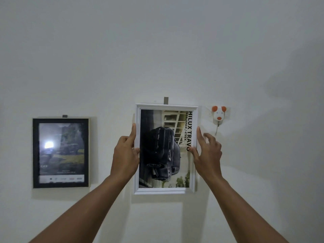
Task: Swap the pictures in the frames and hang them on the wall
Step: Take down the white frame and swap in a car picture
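Observation:
A white frame (pixel 164 190) with a dark truck picture turned sideways is against the white wall, its top edge just under a grey hook (pixel 165 100). My left hand (pixel 125 155) grips its left edge, thumb on the front. My right hand (pixel 206 151) holds the right edge with the thumb on the front and the fingers spread loosely beside it. A black frame (pixel 36 153) with a landscape picture hangs on the wall at the left from another grey hook (pixel 64 116); a light glare shows on its glass.
A small white animal-shaped wall hook (pixel 218 115) with orange ears and nose is fixed just right of the white frame's top corner, close to my right fingers. Bare white wall surrounds both frames.

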### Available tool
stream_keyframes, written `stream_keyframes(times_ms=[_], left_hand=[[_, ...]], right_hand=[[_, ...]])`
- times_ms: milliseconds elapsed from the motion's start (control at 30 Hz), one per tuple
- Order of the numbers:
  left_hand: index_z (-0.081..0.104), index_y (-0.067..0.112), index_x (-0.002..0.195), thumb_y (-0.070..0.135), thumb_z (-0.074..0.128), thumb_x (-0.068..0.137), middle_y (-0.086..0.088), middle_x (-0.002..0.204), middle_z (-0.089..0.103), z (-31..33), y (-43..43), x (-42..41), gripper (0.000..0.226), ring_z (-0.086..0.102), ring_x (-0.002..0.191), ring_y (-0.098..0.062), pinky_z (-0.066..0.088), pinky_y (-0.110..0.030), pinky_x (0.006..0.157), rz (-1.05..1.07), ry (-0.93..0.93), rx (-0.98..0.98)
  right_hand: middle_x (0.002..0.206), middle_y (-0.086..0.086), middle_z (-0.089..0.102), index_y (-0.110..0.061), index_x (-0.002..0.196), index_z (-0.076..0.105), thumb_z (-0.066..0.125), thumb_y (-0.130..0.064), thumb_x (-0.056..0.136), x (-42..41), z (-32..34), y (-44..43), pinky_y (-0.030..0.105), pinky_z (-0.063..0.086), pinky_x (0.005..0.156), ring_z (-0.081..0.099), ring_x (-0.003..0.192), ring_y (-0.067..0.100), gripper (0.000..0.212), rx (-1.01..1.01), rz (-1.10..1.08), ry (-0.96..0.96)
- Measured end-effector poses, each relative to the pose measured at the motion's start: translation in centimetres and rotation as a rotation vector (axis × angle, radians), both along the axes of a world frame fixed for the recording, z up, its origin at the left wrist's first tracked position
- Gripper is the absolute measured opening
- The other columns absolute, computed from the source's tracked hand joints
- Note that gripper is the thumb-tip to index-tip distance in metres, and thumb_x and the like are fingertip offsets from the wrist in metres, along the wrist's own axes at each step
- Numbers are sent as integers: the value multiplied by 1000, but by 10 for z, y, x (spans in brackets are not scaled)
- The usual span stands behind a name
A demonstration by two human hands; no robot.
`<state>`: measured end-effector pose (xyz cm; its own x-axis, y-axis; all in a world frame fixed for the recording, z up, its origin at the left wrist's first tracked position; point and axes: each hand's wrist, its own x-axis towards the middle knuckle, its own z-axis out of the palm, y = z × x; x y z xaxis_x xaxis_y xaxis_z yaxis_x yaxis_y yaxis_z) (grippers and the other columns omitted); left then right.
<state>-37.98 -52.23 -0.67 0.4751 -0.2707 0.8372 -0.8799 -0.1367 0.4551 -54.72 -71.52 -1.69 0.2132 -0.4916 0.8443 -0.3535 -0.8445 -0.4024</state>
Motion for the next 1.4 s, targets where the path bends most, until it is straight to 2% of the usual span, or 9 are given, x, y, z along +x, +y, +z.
stream_keyframes(times_ms=[100,200,300,533,1033,1400], left_hand=[[22,36,151,14,68,88,-5,117,51,-1,1,2,81,49,104,-19,49,-29,83,164,-84,32],[24,36,151,22,72,84,-5,128,49,-1,0,8,83,45,113,-23,51,-36,89,241,-122,61],[24,37,150,24,73,84,-3,131,47,-3,0,10,84,44,118,-23,50,-40,93,224,-128,63],[25,36,150,27,72,84,-4,134,47,-4,2,7,82,43,121,-23,50,-38,95,205,-144,42],[21,36,152,30,70,84,-3,134,47,-4,6,6,83,42,124,-22,49,-38,95,183,-137,38],[19,34,152,32,70,83,-5,132,47,-1,11,-2,86,41,123,-22,45,-35,95,149,-118,49]], right_hand=[[166,0,7,-36,156,4,48,-36,102,0,-3,-2,49,12,121,-3,152,21,70,-33,18,78],[165,-4,-6,-39,154,-6,39,-36,104,1,-4,-5,49,1,122,-14,150,17,67,14,102,105],[165,-6,-7,-42,153,-8,37,-32,105,2,-3,-5,48,-1,121,-15,149,14,67,30,132,79],[164,-8,-6,-44,152,-8,39,-27,105,3,-3,-5,46,-2,121,-14,149,11,69,42,148,50],[164,-7,-12,-33,156,-10,31,-35,106,2,-3,-1,46,-6,121,-17,149,12,65,73,178,87],[165,-6,-9,-31,156,-8,33,-36,106,-4,1,9,46,-4,121,-13,150,13,66,103,213,81]])
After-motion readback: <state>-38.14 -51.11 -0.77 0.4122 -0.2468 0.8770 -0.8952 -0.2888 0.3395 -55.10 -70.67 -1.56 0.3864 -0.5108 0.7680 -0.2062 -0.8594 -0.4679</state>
